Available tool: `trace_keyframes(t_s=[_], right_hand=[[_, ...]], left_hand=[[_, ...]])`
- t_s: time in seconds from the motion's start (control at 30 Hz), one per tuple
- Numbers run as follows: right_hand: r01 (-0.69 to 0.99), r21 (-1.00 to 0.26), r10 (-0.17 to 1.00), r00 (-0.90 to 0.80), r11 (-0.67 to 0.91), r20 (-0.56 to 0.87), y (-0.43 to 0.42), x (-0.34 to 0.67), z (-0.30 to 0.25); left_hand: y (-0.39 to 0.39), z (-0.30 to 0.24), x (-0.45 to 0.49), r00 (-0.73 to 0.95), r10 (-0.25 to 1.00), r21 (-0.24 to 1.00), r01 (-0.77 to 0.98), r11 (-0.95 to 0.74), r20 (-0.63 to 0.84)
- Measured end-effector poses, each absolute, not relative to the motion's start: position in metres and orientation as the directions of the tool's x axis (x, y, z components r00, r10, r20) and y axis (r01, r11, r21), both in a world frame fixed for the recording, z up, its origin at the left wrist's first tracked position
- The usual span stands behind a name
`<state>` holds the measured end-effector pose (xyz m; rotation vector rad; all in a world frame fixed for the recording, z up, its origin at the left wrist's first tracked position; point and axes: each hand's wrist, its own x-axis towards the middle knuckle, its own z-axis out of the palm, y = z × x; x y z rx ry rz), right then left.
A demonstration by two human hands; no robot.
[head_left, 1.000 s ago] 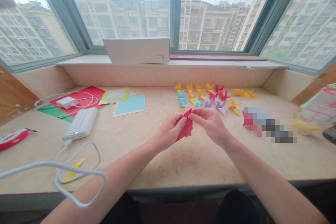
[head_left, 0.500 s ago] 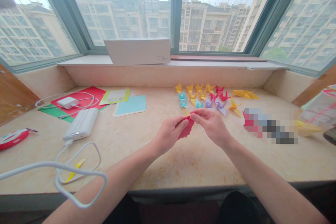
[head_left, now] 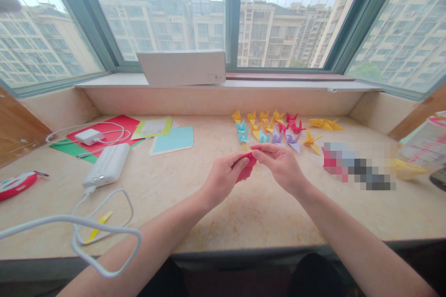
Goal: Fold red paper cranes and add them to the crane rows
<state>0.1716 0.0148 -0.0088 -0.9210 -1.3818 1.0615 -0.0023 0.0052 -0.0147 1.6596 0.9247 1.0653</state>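
Note:
My left hand [head_left: 225, 172] is closed on a small folded piece of red paper [head_left: 245, 172], held above the counter at the middle. My right hand [head_left: 278, 165] pinches the paper's upper right edge between thumb and fingers. Both hands partly cover the paper, so its full shape is hidden. Just beyond the fingertips stand rows of folded paper cranes: several yellow cranes [head_left: 256, 130], turquoise cranes [head_left: 243, 135], red cranes [head_left: 296, 126] and purple cranes [head_left: 292, 138]. A yellow strip [head_left: 246, 147] shows just above my left fingertips; I cannot tell what it belongs to.
At the left lie a white power bank [head_left: 107, 165] with a cable [head_left: 101, 218], a charger [head_left: 89, 136], red paper [head_left: 120, 123], blue paper [head_left: 174, 140] and a red-and-white tool [head_left: 17, 184]. A white box [head_left: 183, 68] stands on the sill. Larger yellow folded paper [head_left: 325, 124] lies at right.
Hardly anything differs. Both hands keep hold of the red paper, with only a slight shift of the fingers, and the view has moved very slightly.

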Motion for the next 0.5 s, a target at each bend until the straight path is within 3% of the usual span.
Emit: trace_keyframes(t_s=[0.5], right_hand=[[-0.089,-0.96,0.957,-0.102,0.264,0.273,0.0139,0.1711,-0.0085]], left_hand=[[0.0023,-0.0081,-0.0032,0.299,0.9,0.893,0.225,-0.389,0.316]])
